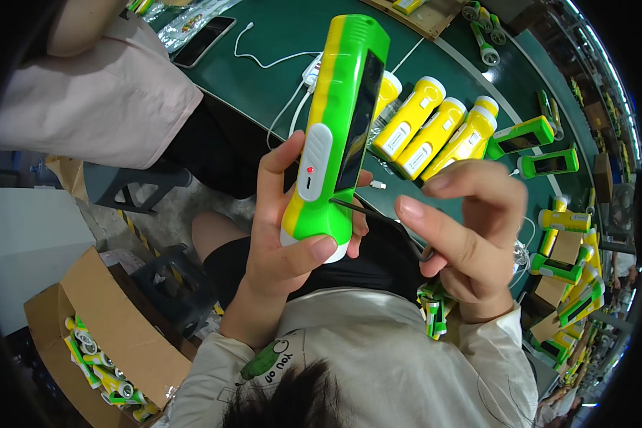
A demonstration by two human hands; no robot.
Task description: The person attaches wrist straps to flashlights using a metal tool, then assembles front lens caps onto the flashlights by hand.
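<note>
My left hand (285,235) is wrapped round the lower part of a green and yellow flashlight (335,93), held up and slightly tilted. A dark solar panel (360,121) covers one face. On its side, a white oval plate (315,160) has a lit red light and a small slot. My right hand (471,228) is curled beside it, holding a thin dark rod-like piece (371,210). This piece's far tip touches the green body near the bottom of the panel; its near end curves at my fingers. Whether it is stiff or a cord I cannot tell.
Several yellow flashlights (414,118) lie on the green table (278,85), with white cables (264,65) and a phone (203,43). More green-yellow flashlights (549,162) sit at right. A cardboard box (121,328) of flashlights stands lower left. Another person (100,93) is at upper left, beside a grey stool (125,185).
</note>
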